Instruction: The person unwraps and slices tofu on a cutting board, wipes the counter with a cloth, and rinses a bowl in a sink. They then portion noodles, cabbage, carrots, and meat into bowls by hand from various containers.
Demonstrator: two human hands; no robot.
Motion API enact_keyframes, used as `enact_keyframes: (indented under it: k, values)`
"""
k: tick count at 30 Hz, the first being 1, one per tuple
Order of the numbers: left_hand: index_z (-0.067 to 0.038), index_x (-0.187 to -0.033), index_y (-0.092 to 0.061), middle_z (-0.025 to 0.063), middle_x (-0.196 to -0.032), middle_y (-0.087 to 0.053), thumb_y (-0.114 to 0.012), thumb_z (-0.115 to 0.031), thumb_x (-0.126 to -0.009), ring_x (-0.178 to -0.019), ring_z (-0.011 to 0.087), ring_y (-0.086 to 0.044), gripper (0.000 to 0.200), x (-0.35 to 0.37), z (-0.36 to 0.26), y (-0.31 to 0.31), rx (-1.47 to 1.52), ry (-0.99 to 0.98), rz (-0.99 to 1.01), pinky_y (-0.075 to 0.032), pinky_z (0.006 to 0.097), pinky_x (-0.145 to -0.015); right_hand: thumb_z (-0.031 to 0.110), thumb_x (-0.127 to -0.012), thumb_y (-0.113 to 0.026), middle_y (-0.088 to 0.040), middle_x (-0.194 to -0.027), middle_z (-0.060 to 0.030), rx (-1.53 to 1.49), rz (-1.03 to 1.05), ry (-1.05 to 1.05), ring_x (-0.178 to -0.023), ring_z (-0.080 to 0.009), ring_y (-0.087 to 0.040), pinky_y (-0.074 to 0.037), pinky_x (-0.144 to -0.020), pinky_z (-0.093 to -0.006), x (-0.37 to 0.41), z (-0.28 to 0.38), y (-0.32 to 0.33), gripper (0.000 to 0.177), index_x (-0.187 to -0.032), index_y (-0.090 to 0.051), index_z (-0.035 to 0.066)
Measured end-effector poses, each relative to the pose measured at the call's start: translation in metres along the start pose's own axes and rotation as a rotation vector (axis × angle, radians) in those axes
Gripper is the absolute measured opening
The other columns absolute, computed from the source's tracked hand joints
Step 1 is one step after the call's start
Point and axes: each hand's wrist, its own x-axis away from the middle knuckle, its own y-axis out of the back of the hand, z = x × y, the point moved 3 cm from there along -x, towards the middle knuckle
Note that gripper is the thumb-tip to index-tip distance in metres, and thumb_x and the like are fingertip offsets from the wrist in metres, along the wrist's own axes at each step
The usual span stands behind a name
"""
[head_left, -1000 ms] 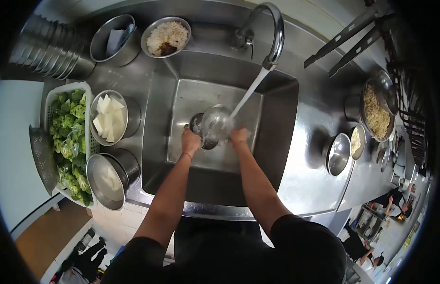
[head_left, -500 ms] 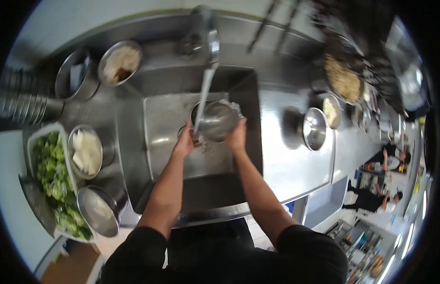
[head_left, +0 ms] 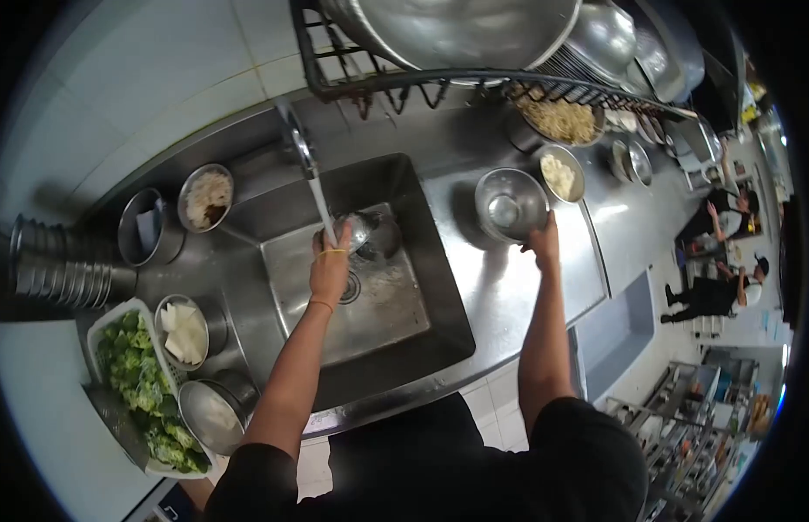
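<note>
Under the tap's water stream, my left hand (head_left: pixel 330 271) has its fingers at the near rim of a wet metal bowl (head_left: pixel 359 231) in the sink (head_left: pixel 361 344). Water runs over the fingers and partly hides the grip. Over the counter to the right, my right hand (head_left: pixel 544 244) grips the near edge of a shiny metal bowl (head_left: pixel 511 202), whose inside faces up and shows only metal. Right behind that bowl sits a bowl of pale chunks (head_left: pixel 559 177).
The tap (head_left: pixel 298 143) arches over the sink. On the left are a basket of broccoli (head_left: pixel 142 374), a bowl of white pieces (head_left: pixel 183 333) and stacked metal containers (head_left: pixel 61 270). A black rack (head_left: pixel 404 80) with large pans overhangs the back. Two people stand far right.
My right hand has moved from the sink to the right counter with a metal bowl. My left hand has stayed under the water. The view has turned, bringing the overhead rack into sight.
</note>
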Motion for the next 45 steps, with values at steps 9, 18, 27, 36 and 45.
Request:
enact_keyframes:
  k: [9,18,27,36,45]
  values:
    - [-0.005,-0.140,-0.039,0.0247,-0.132,-0.047,-0.040,0.004,-0.083,-0.102,0.0467,-0.061,0.057,0.093,0.084,-0.012,0.923,1.197,0.043,-0.063,0.0517,-0.062,0.002,-0.087,-0.050,-0.065,-0.092,-0.0229,0.140,0.413,-0.238,-0.085,-0.0375,-0.067,-0.055,-0.074,-0.0451,0.111,-0.084,-0.298,0.028,-0.114,-0.048,-0.004]
    - [-0.007,-0.140,-0.025,0.0216,-0.131,-0.045,-0.045,0.012,-0.080,-0.104,0.0449,-0.060,0.066,0.063,0.026,-0.018,1.420,1.020,0.232,-0.063,0.0515,-0.066,0.027,-0.092,-0.057,-0.067,-0.087,-0.0078,-0.155,0.509,-0.158,-0.078,-0.0202,-0.066,-0.052,-0.066,-0.0349,0.153,-0.013,-0.320,0.030,-0.102,-0.068,0.000]
    - [0.012,-0.119,-0.045,0.0220,-0.109,-0.056,-0.045,0.010,-0.081,-0.099,0.0479,-0.063,0.039,0.070,0.070,-0.058,1.911,1.303,0.342,-0.061,0.0526,-0.074,0.040,-0.081,-0.063,-0.070,-0.087,-0.0152,0.328,1.082,-0.101,-0.081,-0.0252,-0.066,-0.051,-0.076,-0.0421,0.066,0.071,-0.389,0.041,-0.092,-0.069,0.001]
    - [-0.002,-0.134,-0.043,0.0249,-0.131,-0.046,-0.052,0.005,-0.082,-0.110,0.0521,-0.053,0.054,0.053,0.027,0.074,0.193,0.425,0.154,-0.053,0.0486,-0.089,0.042,-0.089,-0.057,-0.067,-0.104,-0.0173,0.365,0.621,0.679,-0.106,-0.0357,-0.062,-0.042,-0.098,-0.0506,0.069,0.196,-0.291,0.044,-0.110,-0.063,0.003]
    - [-0.024,-0.148,-0.031,0.0107,-0.154,-0.026,-0.059,-0.006,-0.080,-0.128,0.0479,-0.037,0.075,0.254,-0.060,0.124,-0.282,0.086,0.427,-0.048,0.0509,-0.098,0.014,-0.082,-0.069,-0.053,-0.060,-0.0123,0.012,-0.009,1.261,-0.052,-0.0284,-0.052,-0.043,-0.052,-0.0370,0.052,0.406,0.040,0.018,-0.072,-0.059,0.003]
